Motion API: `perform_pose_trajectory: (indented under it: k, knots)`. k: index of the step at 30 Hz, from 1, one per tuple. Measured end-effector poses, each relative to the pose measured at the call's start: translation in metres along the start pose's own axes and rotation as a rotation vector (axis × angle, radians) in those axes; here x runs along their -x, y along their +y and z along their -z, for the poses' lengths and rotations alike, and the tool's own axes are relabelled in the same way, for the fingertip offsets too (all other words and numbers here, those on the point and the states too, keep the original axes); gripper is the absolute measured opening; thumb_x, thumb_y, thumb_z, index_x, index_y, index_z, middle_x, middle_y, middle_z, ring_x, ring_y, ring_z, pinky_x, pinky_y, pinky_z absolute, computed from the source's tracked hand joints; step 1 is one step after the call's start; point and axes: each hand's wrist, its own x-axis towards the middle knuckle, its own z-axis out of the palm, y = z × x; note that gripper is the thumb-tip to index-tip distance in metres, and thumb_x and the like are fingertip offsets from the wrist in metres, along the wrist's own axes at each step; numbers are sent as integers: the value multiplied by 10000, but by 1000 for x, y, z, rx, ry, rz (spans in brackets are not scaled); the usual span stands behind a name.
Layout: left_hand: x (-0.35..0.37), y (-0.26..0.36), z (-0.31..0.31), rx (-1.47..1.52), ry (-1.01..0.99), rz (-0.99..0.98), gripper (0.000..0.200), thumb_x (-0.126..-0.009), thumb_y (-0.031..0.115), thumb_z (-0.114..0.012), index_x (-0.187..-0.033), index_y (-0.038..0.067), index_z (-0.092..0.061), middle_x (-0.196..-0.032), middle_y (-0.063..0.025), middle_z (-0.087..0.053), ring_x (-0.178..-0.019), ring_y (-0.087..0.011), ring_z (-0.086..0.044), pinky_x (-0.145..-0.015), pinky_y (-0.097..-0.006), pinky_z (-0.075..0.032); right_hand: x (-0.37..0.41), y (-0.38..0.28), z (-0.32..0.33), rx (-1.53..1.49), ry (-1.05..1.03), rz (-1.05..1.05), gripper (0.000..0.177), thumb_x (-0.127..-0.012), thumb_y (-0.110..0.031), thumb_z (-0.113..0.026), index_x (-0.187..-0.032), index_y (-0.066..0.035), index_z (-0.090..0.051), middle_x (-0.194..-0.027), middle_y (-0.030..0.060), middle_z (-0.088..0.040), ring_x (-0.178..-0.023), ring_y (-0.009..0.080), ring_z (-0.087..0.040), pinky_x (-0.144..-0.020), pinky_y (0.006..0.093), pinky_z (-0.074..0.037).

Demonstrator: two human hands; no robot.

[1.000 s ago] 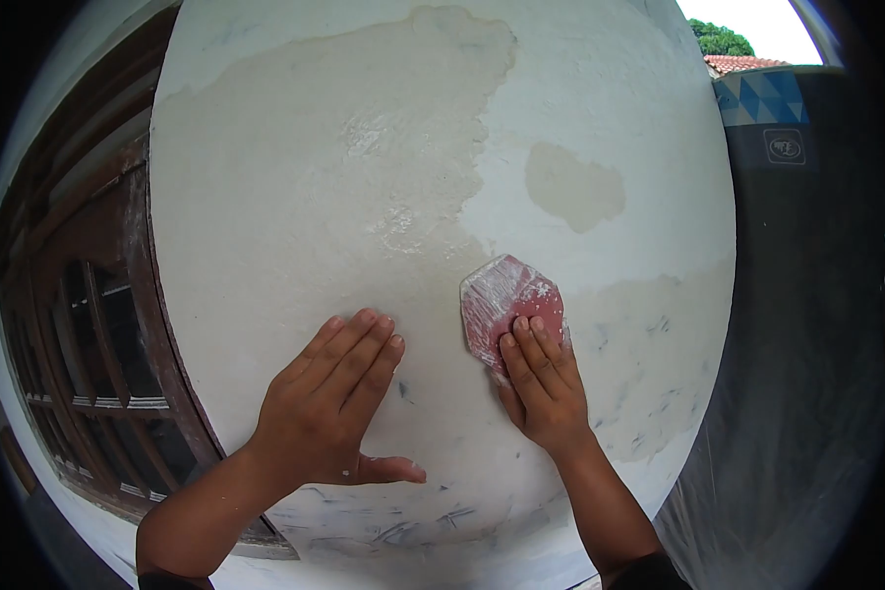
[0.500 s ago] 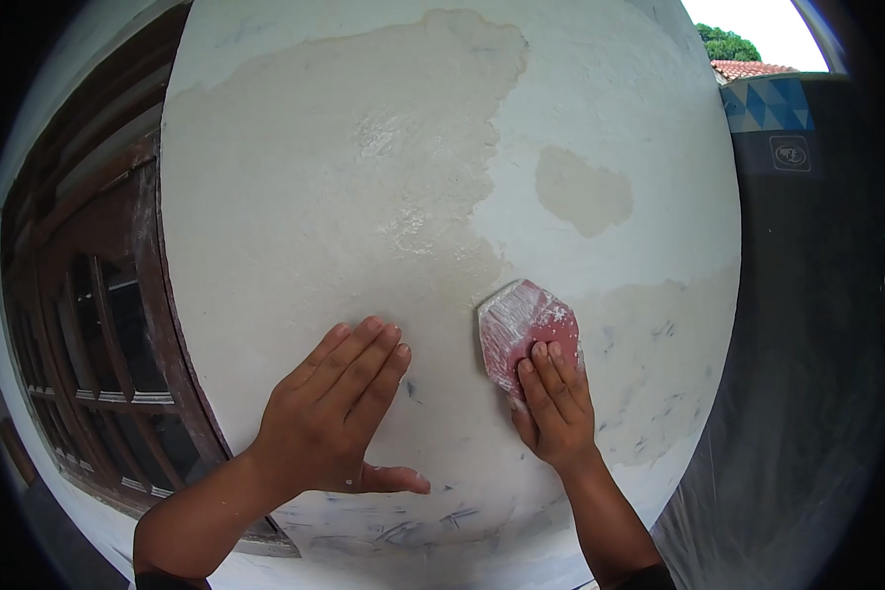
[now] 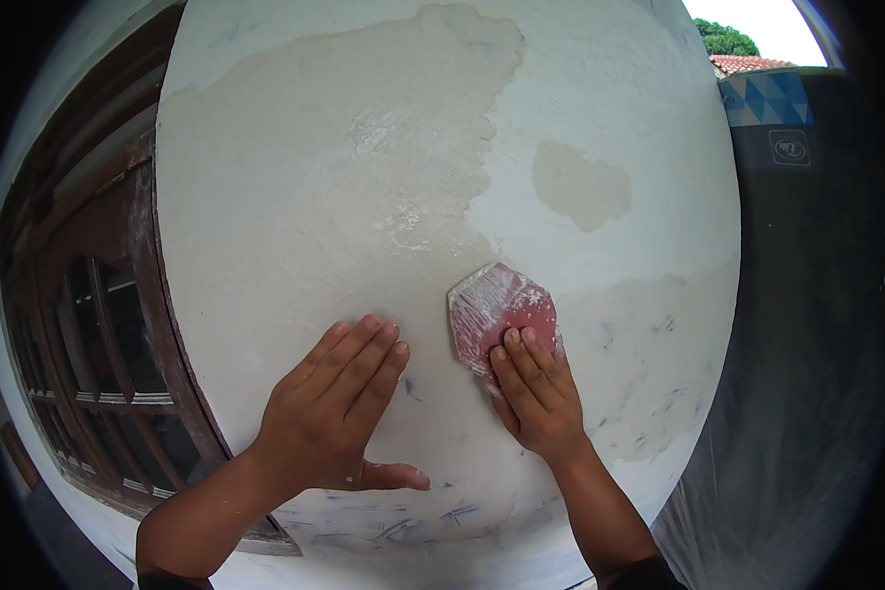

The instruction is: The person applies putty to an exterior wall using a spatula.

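My right hand holds a flat, many-sided reddish putty spreader against the wall, fingers laid along its face and the thumb mostly hidden behind its lower edge. White paste is smeared over the spreader's left and upper parts. To its left, my left hand lies open on the wall, fingers pointing up, thumb out to the right with a white speck on it. The wall is pale, with a large beige coated area, wet shiny spots and a smaller beige patch at upper right.
A dark wooden window frame with panes borders the wall on the left. On the right stands a tall dark panel with a blue patterned band. Roof tiles and a tree show beyond.
My right hand has slid the putty spreader left and slightly up across the wall. My left hand has stayed in place.
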Motion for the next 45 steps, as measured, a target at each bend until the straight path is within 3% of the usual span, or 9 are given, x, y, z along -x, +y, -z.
perform_pose_trajectory:
  k: [7,14,20,26,33,40,45]
  knots:
    - [2,2,1,17,-3,-5,1081,-738,882,-513,-1271,-55,-576,-1302,-240,-589,-1276,-393,-545,-1093,-509,-410,23,-1,7,21,0,-14,444,-869,-174,-718,-1286,-44,-641,-1354,129,-615,-1313,266,-539,-1051,466,-426]
    - [-6,2,3,23,10,-17,1056,-751,846,-551,-1253,-82,-582,-1284,-250,-598,-1273,-380,-551,-1100,-490,-408,-39,7,-4,20,1,43,510,-842,-182,-751,-1314,-39,-619,-1375,125,-598,-1330,263,-522,-1049,449,-428]
    - [6,-1,2,-4,3,-4,1104,-727,892,-508,-1283,-59,-569,-1310,-244,-584,-1285,-391,-539,-1096,-514,-401,22,-14,-4,-5,-23,-86,484,-856,-170,-733,-1310,-42,-623,-1371,136,-600,-1339,277,-514,-1074,467,-403]
    - [4,-2,-1,-5,1,-10,1119,-721,903,-499,-1292,-57,-563,-1309,-238,-587,-1283,-394,-541,-1096,-516,-402,-2,-22,-7,-76,65,-83,445,-892,-165,-678,-1315,-40,-622,-1384,144,-592,-1350,289,-505,-1098,482,-362]
    - [12,4,-3,20,-8,-6,1103,-722,891,-516,-1285,-55,-568,-1310,-240,-585,-1276,-392,-545,-1094,-510,-406,33,-33,-10,-12,-4,-122,444,-888,-157,-674,-1312,-32,-623,-1385,139,-591,-1351,288,-503,-1072,472,-393]
    - [12,2,-10,22,14,-13,1084,-747,887,-486,-1274,-56,-574,-1295,-250,-589,-1275,-387,-547,-1097,-510,-405,9,-31,-13,-29,19,-104,423,-896,-155,-661,-1298,-27,-631,-1392,149,-584,-1359,290,-494,-1090,488,-370]
    - [28,10,-4,67,17,27,1062,-752,843,-547,-1278,-78,-569,-1307,-243,-589,-1287,-371,-540,-1113,-488,-393,50,-47,-2,19,-22,-119,415,-902,-163,-655,-1292,-21,-633,-1382,163,-587,-1355,299,-496,-1085,500,-380]
